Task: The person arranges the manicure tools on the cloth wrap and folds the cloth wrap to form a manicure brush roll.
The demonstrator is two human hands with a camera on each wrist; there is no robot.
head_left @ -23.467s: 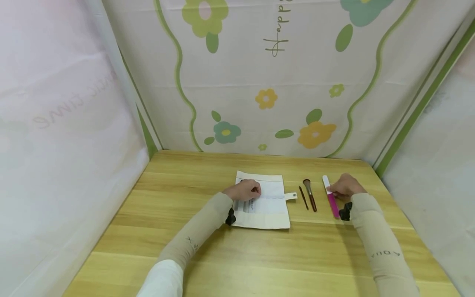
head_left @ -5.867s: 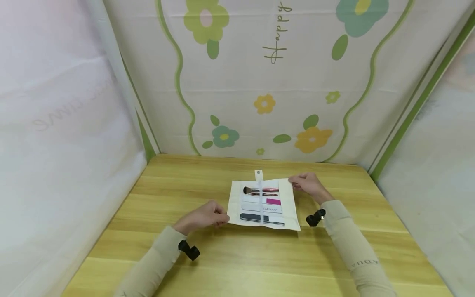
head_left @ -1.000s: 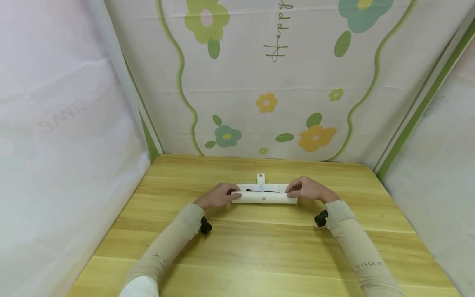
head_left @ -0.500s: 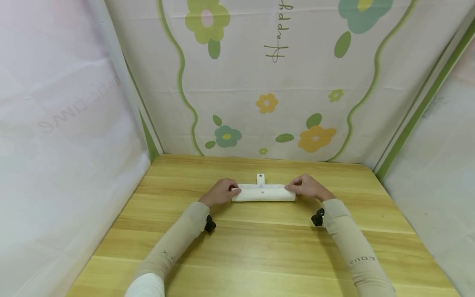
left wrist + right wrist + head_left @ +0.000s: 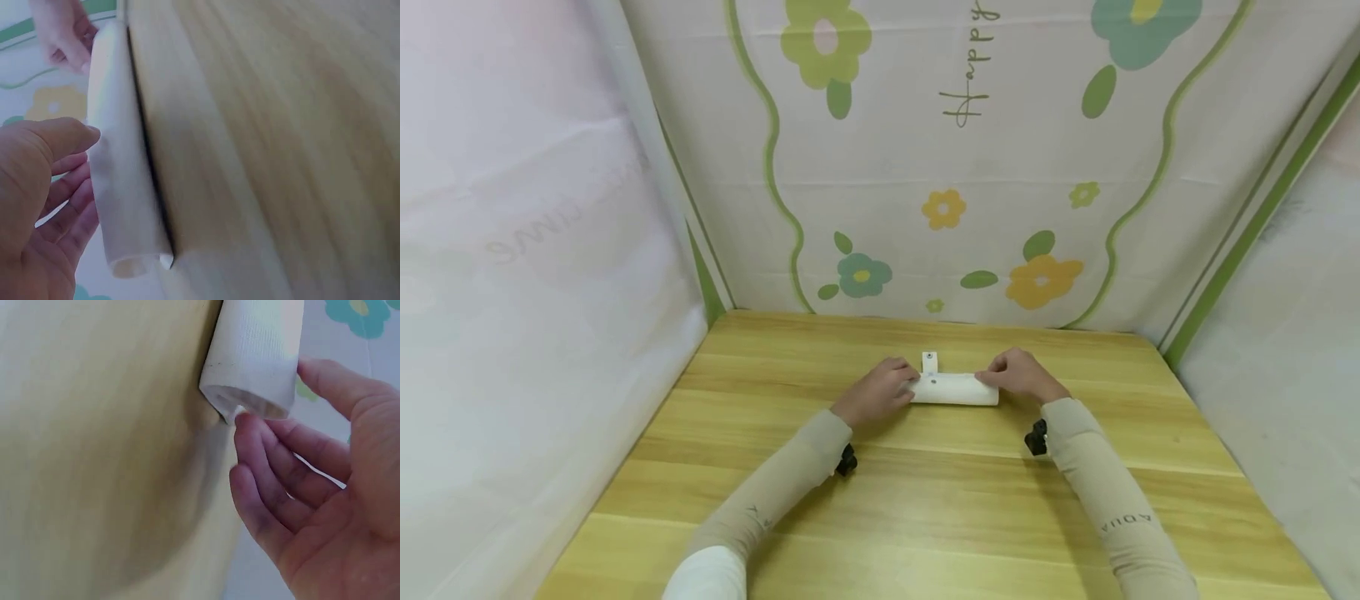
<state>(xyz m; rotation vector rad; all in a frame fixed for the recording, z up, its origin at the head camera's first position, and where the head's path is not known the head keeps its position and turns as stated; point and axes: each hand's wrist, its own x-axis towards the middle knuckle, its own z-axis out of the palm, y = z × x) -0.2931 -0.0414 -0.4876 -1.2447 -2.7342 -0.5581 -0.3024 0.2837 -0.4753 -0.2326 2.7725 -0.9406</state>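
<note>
A white fabric roll-up pouch lies rolled into a tube near the back of the table. Its short strap with a metal snap sticks out at the far side, and a second snap shows on the roll. My left hand holds the roll toward its left part, the thumb against it in the left wrist view. At the right end, my right hand pinches the roll between thumb and fingers; the right wrist view shows the fingertips at the tube's hollow end. The pouch's contents are hidden.
The wooden table extends in front of and beside the pouch. A flower-printed cloth hangs behind it, with pale cloth walls left and right. Both wrists carry a small black camera.
The pouch lay flat with brushes and files showing; it is now rolled into a tube covering them. Over the last half second the roll tightened toward the strap and my left hand shifted right.
</note>
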